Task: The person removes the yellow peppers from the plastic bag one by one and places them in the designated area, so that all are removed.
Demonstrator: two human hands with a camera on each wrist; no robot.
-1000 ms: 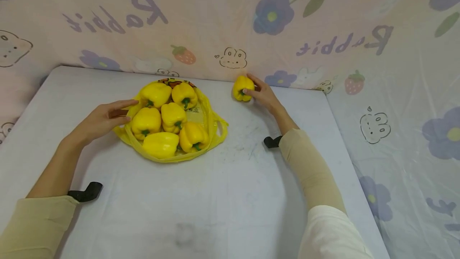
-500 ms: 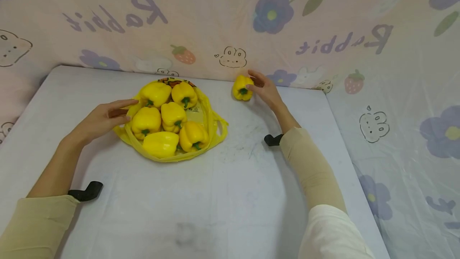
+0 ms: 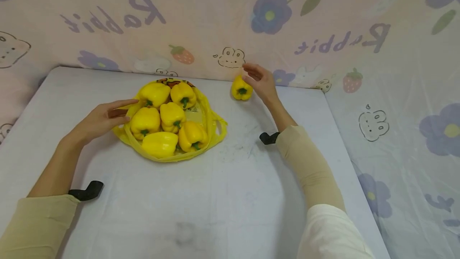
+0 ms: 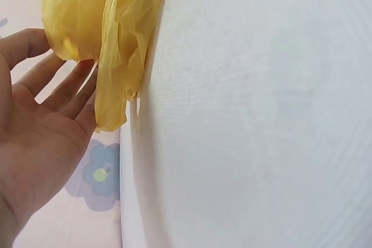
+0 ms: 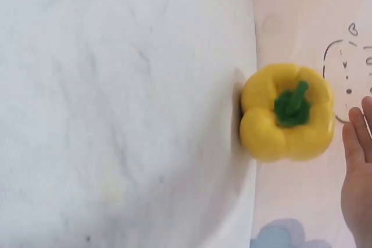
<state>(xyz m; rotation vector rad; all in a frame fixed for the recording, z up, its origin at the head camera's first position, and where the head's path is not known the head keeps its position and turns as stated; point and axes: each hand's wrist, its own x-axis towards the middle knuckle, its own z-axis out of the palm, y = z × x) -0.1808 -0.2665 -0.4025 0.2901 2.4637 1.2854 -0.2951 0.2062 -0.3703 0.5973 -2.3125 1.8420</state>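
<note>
Yellow bell peppers (image 3: 145, 120) with green stems (image 5: 293, 107); yellow plastic bag (image 4: 78, 13); white, grey-smudged surface (image 3: 143, 211); pinkish cloth backdrop (image 3: 208, 7) printed with purple flowers (image 3: 271, 13), outlined rabbits (image 3: 231, 58), red strawberries (image 3: 182, 55).

Table (image 3: 223, 195), near edge: broad room, a hand could sweep straight across!
Middle lane: passable, between plastic bag (image 3: 196, 118) and lone bell pepper (image 3: 237, 88).
Inside bag: six peppers (image 3: 171, 115) crowding, gap toward far right.
Far edge: printed curtain (image 3: 201, 19) blocks close behind.
Flanks: left hand (image 3: 102, 120), right hand (image 3: 264, 85) obstructing.
</note>
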